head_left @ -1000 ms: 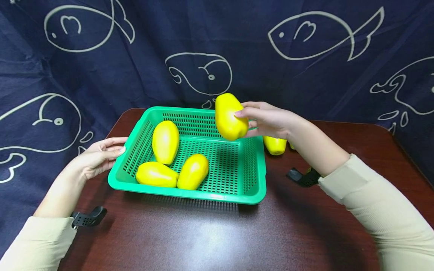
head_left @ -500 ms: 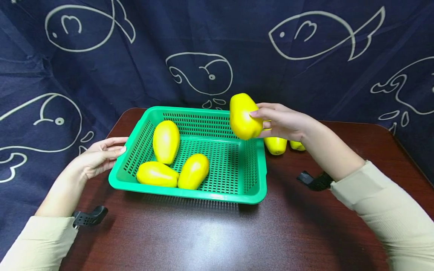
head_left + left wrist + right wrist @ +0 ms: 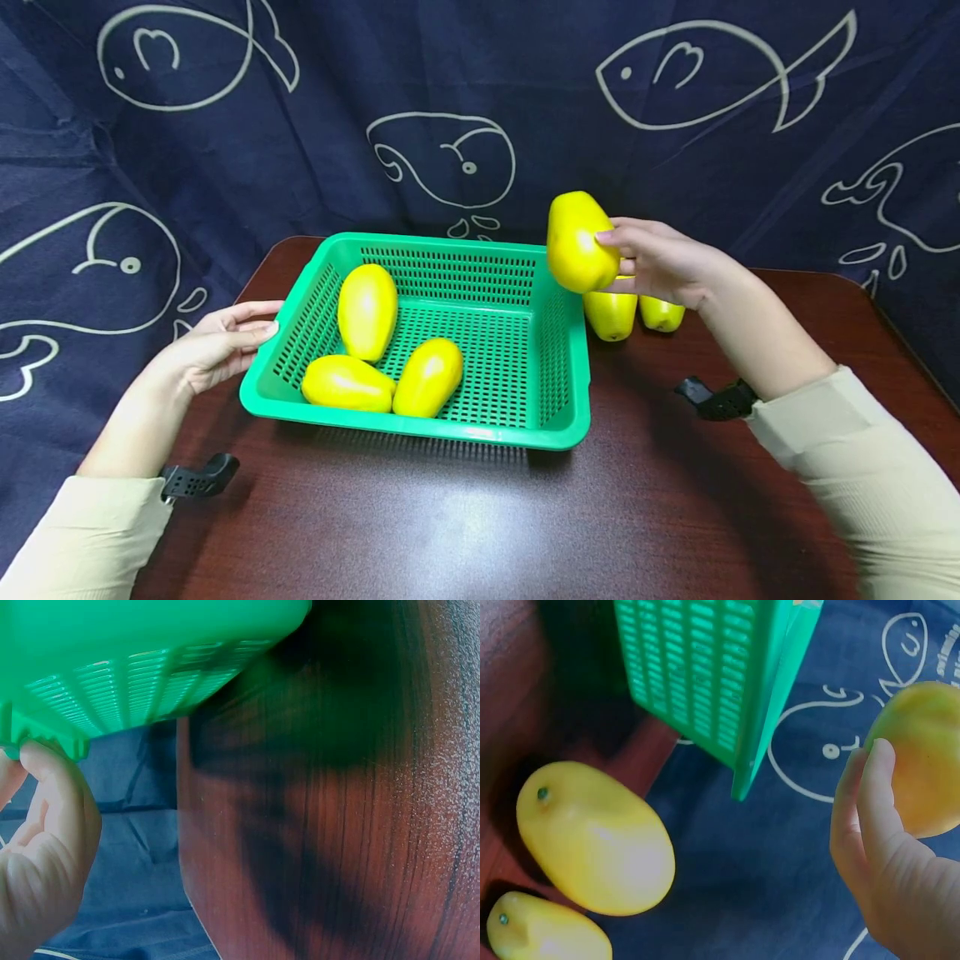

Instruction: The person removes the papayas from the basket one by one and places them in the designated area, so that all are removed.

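Note:
In the head view my left hand [image 3: 221, 346] pinches the left rim of a green plastic basket [image 3: 491, 435] with slotted walls. From the left wrist, fingers [image 3: 56, 776] curl at the basket's edge. My right hand [image 3: 663, 258] holds a yellow papaya [image 3: 579, 242] between thumb and fingers, raised over the basket's back right corner. The right wrist view shows this papaya [image 3: 926, 761] with a greenish tint. Lying inside the basket's left half are three more yellow papayas, one upright papaya [image 3: 367, 312] at the back, a sideways papaya [image 3: 347, 384], and a slanted papaya [image 3: 428, 377] in front.
Two more yellow papayas, a nearer papaya [image 3: 611, 315] and another papaya [image 3: 662, 314], lie on the dark wooden table [image 3: 420, 517] right of the basket. A navy curtain [image 3: 540, 75] with white fish drawings hangs behind the table.
My right hand has carried its papaya rightward from above the basket's interior to its right edge, uncovering the papayas behind. The left hand and basket have stayed in place.

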Tool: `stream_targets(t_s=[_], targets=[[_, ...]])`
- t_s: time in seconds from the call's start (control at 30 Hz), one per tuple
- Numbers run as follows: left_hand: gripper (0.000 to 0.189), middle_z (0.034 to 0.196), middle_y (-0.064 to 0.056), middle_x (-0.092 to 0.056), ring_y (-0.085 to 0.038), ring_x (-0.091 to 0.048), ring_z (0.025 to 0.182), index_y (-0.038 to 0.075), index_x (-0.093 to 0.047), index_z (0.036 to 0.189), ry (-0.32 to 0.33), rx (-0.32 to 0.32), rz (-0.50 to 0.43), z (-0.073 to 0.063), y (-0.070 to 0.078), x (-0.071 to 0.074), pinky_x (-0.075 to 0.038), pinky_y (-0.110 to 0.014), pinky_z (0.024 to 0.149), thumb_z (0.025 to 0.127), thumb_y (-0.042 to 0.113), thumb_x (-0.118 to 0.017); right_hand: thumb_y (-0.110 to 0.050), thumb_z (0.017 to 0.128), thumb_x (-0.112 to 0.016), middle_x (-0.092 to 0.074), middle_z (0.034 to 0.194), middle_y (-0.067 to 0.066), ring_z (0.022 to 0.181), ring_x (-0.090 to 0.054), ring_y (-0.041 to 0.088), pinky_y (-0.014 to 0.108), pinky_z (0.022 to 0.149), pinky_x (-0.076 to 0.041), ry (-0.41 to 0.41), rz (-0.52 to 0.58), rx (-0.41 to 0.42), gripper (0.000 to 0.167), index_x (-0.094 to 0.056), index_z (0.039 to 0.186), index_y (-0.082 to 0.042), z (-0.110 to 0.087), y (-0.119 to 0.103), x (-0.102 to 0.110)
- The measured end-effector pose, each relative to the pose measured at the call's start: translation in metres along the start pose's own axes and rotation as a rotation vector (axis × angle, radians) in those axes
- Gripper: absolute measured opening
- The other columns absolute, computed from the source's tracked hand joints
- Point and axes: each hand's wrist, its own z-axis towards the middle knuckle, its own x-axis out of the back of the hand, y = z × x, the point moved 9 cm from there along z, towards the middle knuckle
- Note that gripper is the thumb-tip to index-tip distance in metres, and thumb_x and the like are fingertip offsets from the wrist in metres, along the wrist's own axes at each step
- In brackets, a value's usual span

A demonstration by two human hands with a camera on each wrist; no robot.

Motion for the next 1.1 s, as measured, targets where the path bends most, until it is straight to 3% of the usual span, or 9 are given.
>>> stream_targets(t_s=[0.2, 0.6, 1.1], targets=[[0.031, 0.097, -0.005, -0.068, -0.016, -0.067, 0.085, 0.014, -0.067, 0.106, 0.004, 0.005, -0.005, -0.001, -0.001, 0.0, -0.055, -0.028, 0.072, 0.092, -0.007, -0.05, -0.021, 0.095, -0.054, -0.061, 0.106, 0.005, 0.094, -0.062, 0.019, 0.034, 0.081, -0.053, 0.008, 0.044, 0.022, 0.038, -0.036, 0.125, -0.008, -0.005, 0.0, 0.017], [0.031, 0.097, -0.005, -0.068, -0.016, -0.067, 0.085, 0.015, -0.066, 0.107, -0.004, -0.006, -0.001, -0.001, -0.002, 0.0, -0.055, -0.028, 0.072, 0.093, -0.007, -0.05, -0.018, 0.097, -0.049, -0.065, 0.104, 0.005, 0.095, -0.064, 0.018, 0.034, 0.079, -0.054, 0.031, 0.068, 0.057, 0.024, -0.046, 0.12, -0.012, -0.016, 0.004, 0.048], [0.031, 0.096, -0.006, -0.068, -0.017, -0.067, 0.084, 0.014, -0.067, 0.107, 0.001, -0.002, -0.013, 0.0, -0.001, 0.001, -0.055, -0.029, 0.071, 0.092, -0.007, -0.05, -0.022, 0.096, -0.05, -0.062, 0.102, 0.001, 0.09, -0.064, 0.013, 0.028, 0.076, -0.054, 0.168, -0.076, 0.041, 0.062, -0.013, 0.142, -0.003, -0.025, 0.011, 0.077]])
